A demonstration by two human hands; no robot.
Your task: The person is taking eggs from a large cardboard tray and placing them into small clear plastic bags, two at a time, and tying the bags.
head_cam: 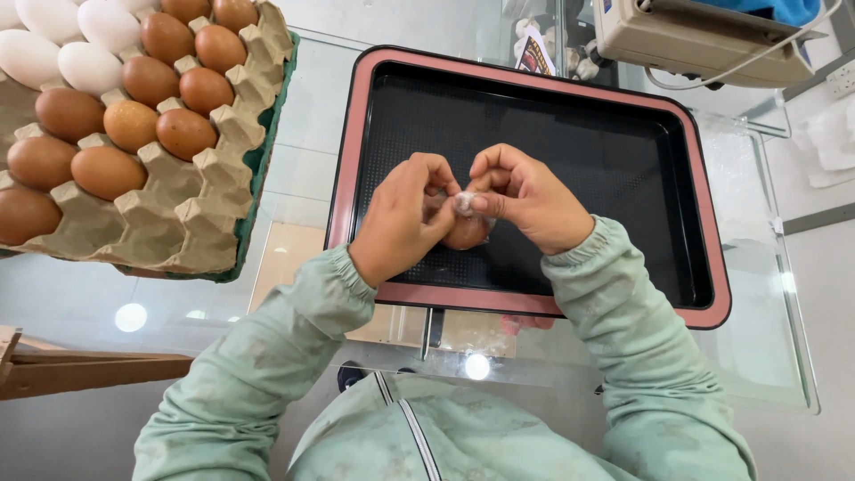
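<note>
My left hand (405,218) and my right hand (525,196) meet over a black tray with a pink rim (356,142). Between them I hold a brown egg (467,233), mostly hidden by my fingers. A small white wad (464,203), perhaps cloth or cotton, is pinched by my right fingertips against the top of the egg. Both hands are closed around the egg, just above the tray's near edge. I wear pale green sleeves.
A cardboard egg carton (205,223) at the left holds several brown eggs (107,169) and several white eggs (53,53). Everything rests on a glass tabletop (757,356). A beige machine (704,40) with a cable stands at the far right.
</note>
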